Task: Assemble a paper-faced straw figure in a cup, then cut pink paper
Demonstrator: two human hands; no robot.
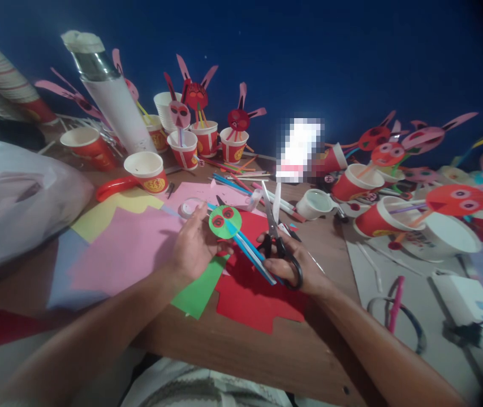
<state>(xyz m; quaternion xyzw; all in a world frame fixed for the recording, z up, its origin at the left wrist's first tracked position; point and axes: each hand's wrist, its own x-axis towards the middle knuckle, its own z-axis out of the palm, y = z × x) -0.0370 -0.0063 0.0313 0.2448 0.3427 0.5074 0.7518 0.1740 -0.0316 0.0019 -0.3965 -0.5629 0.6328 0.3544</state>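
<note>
My left hand [194, 244] pinches a green paper disc [224, 221] with two red eyes stuck on it, fixed to a blue straw [253, 257] that slants down to the right. My right hand [293, 264] grips black-handled scissors [276, 237], blades pointing up and away, and also touches the straw's lower end. Both hands hover over red paper [254, 297] and a green sheet [197, 291] on the brown table [267, 350].
Pink [126, 254], yellow and blue sheets lie to the left. Red paper cups [147, 170] with paper faces on straws crowd the back and right. A foil-topped tube [110, 96], a white bag [12, 198], loose straws and a white box [470, 299] lie around.
</note>
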